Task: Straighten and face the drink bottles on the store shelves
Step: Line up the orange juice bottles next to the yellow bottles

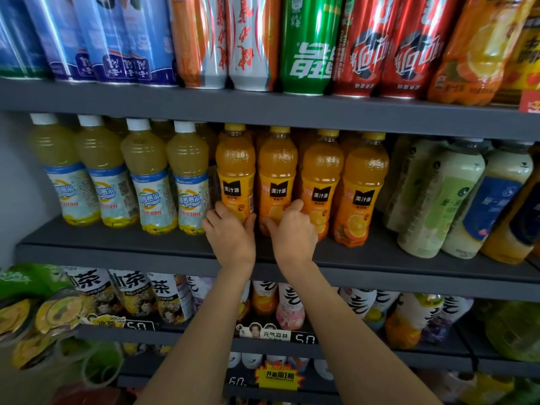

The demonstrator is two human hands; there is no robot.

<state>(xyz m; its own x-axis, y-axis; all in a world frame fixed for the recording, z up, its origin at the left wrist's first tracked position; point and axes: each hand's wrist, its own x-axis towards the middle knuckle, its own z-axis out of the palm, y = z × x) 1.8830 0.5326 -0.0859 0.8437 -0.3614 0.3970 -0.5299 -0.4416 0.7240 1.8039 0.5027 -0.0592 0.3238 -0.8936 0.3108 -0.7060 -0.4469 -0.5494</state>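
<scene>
Now | left hand [230, 229] grips first orange bottle [235, 171] | right hand [292, 226] grips second orange bottle [277, 176] | yellow bottles [187, 176] just beside.

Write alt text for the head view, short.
Two bare hands grip neighbouring orange juice bottles low on their labels on the middle shelf: left hand on the first orange bottle, right hand on the second orange bottle. Yellow drinks stand beside them.

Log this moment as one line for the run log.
step: facing orange juice | left hand: grips first orange bottle | right hand: grips second orange bottle | middle shelf
</scene>
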